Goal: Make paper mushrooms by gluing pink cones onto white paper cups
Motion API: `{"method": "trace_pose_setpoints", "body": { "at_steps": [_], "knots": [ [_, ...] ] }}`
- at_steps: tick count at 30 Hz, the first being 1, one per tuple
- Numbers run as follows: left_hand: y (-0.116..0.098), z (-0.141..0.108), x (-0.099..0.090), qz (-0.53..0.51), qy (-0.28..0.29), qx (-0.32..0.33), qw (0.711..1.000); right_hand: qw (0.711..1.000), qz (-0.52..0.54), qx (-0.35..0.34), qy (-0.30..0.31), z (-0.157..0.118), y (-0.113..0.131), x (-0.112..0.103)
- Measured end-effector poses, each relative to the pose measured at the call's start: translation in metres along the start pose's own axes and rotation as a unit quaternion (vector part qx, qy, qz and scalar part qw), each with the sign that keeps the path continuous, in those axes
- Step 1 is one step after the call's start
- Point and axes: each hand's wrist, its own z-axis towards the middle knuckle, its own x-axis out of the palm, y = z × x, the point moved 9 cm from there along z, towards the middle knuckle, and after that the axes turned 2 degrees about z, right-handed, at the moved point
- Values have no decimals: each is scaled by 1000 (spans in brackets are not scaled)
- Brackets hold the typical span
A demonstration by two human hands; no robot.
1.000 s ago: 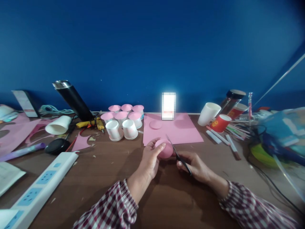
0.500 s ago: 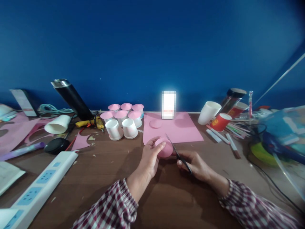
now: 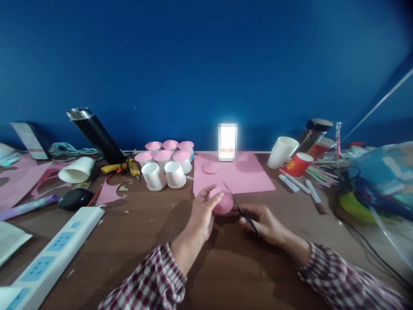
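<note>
Pinched between the thumb and fingers of my left hand (image 3: 202, 213) is a round pink paper disc (image 3: 225, 202). My right hand (image 3: 263, 221) grips black-handled scissors (image 3: 248, 218), whose blades point up and left along the disc's right edge. Behind my hands a pink paper sheet (image 3: 248, 176) lies flat, with another pink paper circle (image 3: 210, 167) on it. To the left, upside-down paper cups (image 3: 154, 177) stand in rows; the ones at the back carry pink discs on top, while the front two are bare.
A glowing phone (image 3: 227, 142) stands at the wall. On the left are a power strip (image 3: 58, 258), a black bottle (image 3: 100, 135), a yellow glue gun (image 3: 130, 168) and pink scraps (image 3: 22, 181). A red cup (image 3: 298, 165), a white cup (image 3: 282, 152) and markers lie right.
The view has shifted very slightly. My hands, the disc and the scissors keep nearly the same pose.
</note>
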Motion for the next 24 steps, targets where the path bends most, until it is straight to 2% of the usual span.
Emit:
{"method": "trace_pose_setpoints", "body": {
  "at_steps": [24],
  "knots": [
    [0, -3, 0, 19, -4, -11, 1000, 999, -33, -8, 2, 0, 5, -1]
  ]
}}
